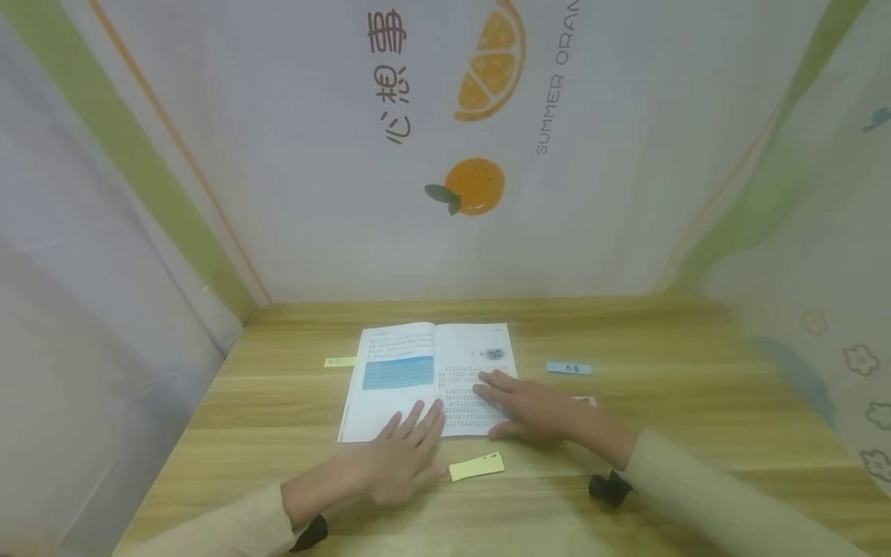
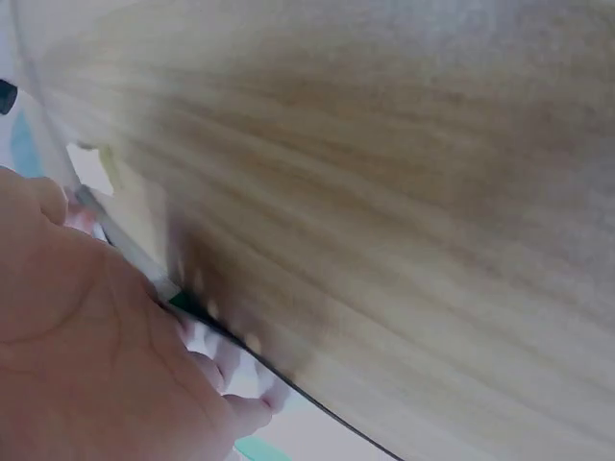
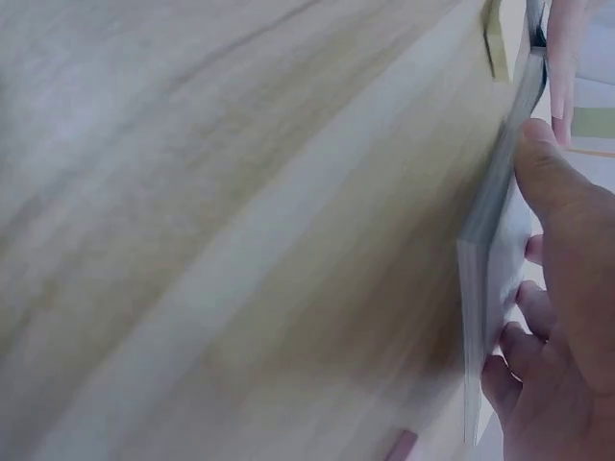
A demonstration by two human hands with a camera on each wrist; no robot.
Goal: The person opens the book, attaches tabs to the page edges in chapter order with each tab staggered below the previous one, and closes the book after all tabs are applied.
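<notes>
An open book (image 1: 398, 410) lies on the wooden table, its left page bearing a blue block and its right page mostly printed text. My left hand (image 1: 407, 456) rests with straight fingers over the lower edge of the left page, near the spine. Across the right page my right hand (image 1: 532, 406) lies with fingers extended, touching the paper. In the right wrist view the thumb and fingers of the right hand (image 3: 567, 307) are along the edge of the book (image 3: 490, 240). The left wrist view shows the palm of the left hand (image 2: 96, 336) beside the book's edge.
A yellow sticky-note pad (image 1: 476, 466) lies just below the book. Another yellow slip (image 1: 339, 362) shows at the book's left. To the right are a blue note (image 1: 568, 368) and a pale note (image 1: 585, 401) partly behind the right wrist. White printed curtains (image 1: 313, 193) enclose the table.
</notes>
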